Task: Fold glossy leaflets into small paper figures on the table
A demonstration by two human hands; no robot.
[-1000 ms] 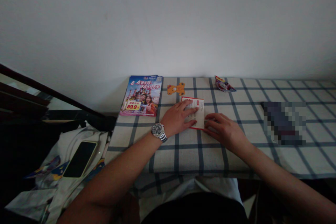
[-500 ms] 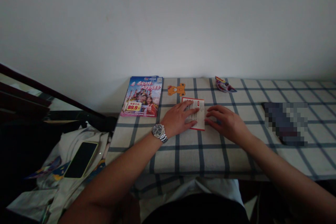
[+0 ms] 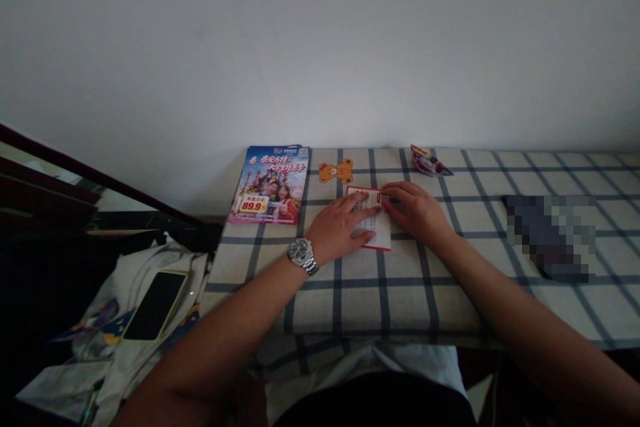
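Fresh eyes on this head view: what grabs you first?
Probably the colourful flyers with the yellow 89.9 box, at the far left of the checked tablecloth. Then the left hand, fingers spread on a red-edged card, with the right hand at its upper right corner. The orange bear cutout lies just beyond the card.

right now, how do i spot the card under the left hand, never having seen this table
Start at the checked tablecloth. Just past the silver watch, the left hand spreads over the card. Unlike the colourful flyer and orange bear nearby, it's mostly white with print and red top and bottom edges.
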